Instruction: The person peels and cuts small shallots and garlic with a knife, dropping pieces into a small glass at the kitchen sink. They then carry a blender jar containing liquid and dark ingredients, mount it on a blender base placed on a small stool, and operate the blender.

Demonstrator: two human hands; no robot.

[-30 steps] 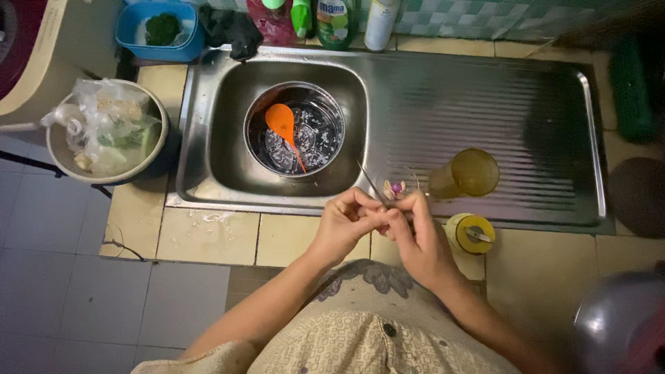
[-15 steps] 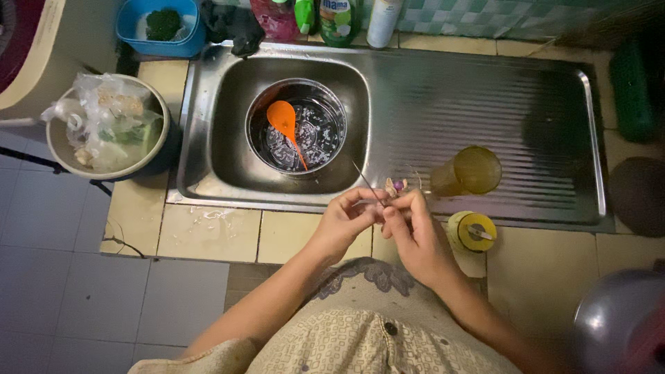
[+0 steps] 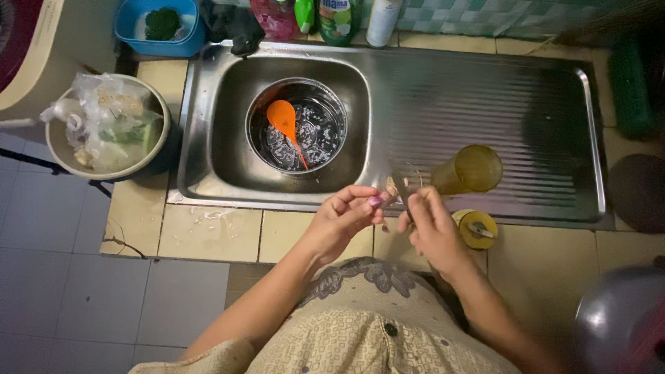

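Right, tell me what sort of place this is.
Most likely a home kitchen: a steel sink with a ribbed drainboard, a pot soaking in it, and soap bottles lined up along the tiled wall.

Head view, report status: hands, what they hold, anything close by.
Left hand pinching a small purple piece. Right hand apart from it, closed around something too dark to name. Amber glass and yellow round container close beside right hand.

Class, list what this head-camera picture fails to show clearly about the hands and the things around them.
- Small purple piece pinched in the left hand: too small to identify.
- What the right hand grips: hidden by its fingers, blurred.
- Pot contents under the orange spoon: dark water, unclear.
- Metal bowl: cut off by the bottom right edge.
- Bottles: cut off by the top edge.
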